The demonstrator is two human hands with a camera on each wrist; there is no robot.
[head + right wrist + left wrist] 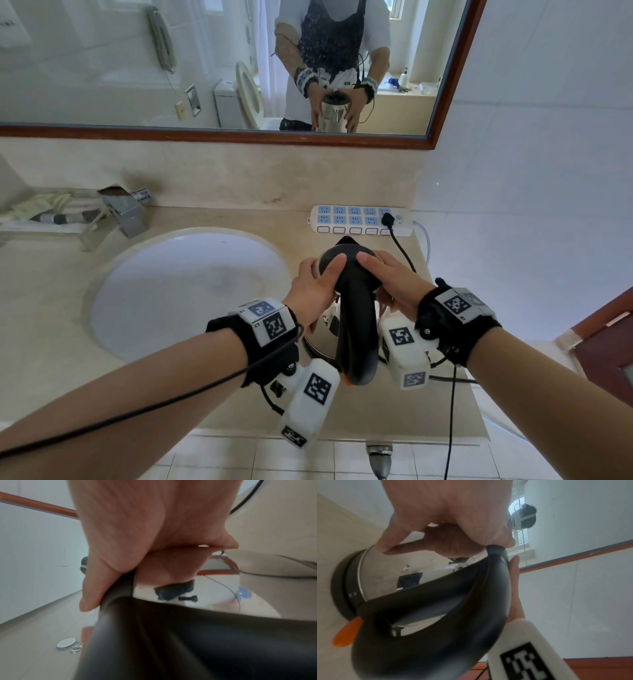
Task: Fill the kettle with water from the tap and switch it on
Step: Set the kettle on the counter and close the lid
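Note:
A steel kettle (354, 329) with a black lid, black handle and orange switch (346, 381) stands on the counter right of the sink (185, 291). My left hand (318, 284) grips its upper left side with the thumb on the lid. My right hand (387, 277) grips the upper right side, its thumb also on the lid. In the left wrist view the left hand (447, 527) curls over the kettle (385, 577), which sits on its black base (339, 588); the orange switch (347, 633) sticks out below the handle. The right hand (154, 540) wraps the kettle (205, 642) top. The tap (125, 209) stands behind the sink at left.
A white power strip (359, 221) lies against the back wall behind the kettle, with a black plug (388, 219) in it and its cord running down the counter's right side. A mirror (239, 68) hangs above. A folded cloth (41, 209) lies left of the tap.

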